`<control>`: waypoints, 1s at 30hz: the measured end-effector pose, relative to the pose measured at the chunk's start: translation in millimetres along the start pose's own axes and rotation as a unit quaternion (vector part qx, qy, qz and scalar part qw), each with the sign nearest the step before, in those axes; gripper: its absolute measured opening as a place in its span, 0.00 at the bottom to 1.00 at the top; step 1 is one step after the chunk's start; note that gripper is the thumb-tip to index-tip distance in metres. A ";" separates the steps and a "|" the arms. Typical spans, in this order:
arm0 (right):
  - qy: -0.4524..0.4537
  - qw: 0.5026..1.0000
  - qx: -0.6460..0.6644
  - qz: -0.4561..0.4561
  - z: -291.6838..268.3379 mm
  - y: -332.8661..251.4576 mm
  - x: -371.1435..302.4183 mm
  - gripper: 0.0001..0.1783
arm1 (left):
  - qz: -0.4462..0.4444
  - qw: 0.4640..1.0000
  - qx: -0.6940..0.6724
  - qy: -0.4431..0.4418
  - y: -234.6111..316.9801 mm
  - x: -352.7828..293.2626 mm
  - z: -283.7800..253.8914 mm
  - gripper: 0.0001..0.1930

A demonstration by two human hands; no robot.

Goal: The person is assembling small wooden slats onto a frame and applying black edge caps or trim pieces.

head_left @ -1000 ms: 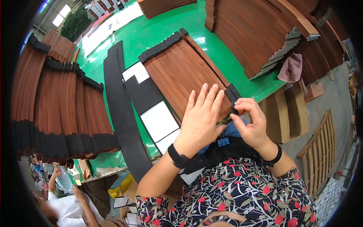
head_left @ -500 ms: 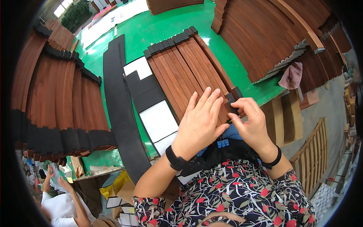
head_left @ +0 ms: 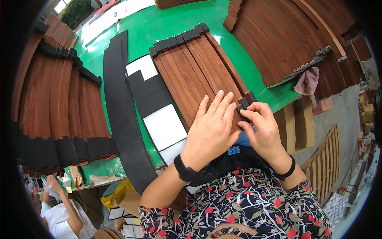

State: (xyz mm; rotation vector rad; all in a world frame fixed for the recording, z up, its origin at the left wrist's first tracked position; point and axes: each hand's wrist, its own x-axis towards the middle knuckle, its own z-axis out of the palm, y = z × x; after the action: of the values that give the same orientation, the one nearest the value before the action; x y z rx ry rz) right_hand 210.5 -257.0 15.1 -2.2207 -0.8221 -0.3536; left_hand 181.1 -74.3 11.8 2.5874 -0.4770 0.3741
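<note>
I observe the left hand (head_left: pixel 210 132) laid flat, fingers extended, on the row of wooden slats (head_left: pixel 187 67); it grips nothing. The right hand (head_left: pixel 264 130) pinches a black end piece (head_left: pixel 240 109) between thumb and forefinger at the slats' near end. The slats lie on the green table (head_left: pixel 175 22), right of a long black strip (head_left: pixel 121 91).

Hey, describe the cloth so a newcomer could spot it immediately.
Start at the green table. Near its right edge, by the close end of the big slat stack, is the cloth. It's soft, crumpled and dusky pink, unlike those straight brown slats.
</note>
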 end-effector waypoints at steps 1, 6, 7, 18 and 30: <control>0.000 1.000 -0.001 0.000 0.1 0.3 -0.2 0.17 | 0.002 1.000 0.001 0.002 0.0 0.2 0.1 0.33; 0.001 1.000 -0.002 0.015 0.0 -0.1 -0.8 0.19 | 0.004 1.000 0.001 0.003 -0.1 -0.1 -0.2 0.33; 0.000 1.000 -0.002 0.014 -0.6 -0.6 -0.5 0.19 | 0.006 1.000 0.008 -0.006 -1.0 -0.8 -0.1 0.33; 0.002 1.000 -0.013 0.021 0.4 -2.1 1.5 0.19 | 0.000 1.000 0.001 0.007 0.3 -0.4 0.4 0.33; -0.012 1.000 -0.003 0.003 -0.1 1.2 2.2 0.17 | 0.004 1.000 0.007 -0.004 -0.7 -0.7 0.2 0.32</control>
State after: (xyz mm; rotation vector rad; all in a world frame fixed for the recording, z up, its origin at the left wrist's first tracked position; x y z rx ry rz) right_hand 213.0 -256.7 15.6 -2.2364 -0.8272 -0.3278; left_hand 180.8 -73.7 11.2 2.6020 -0.4892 0.3715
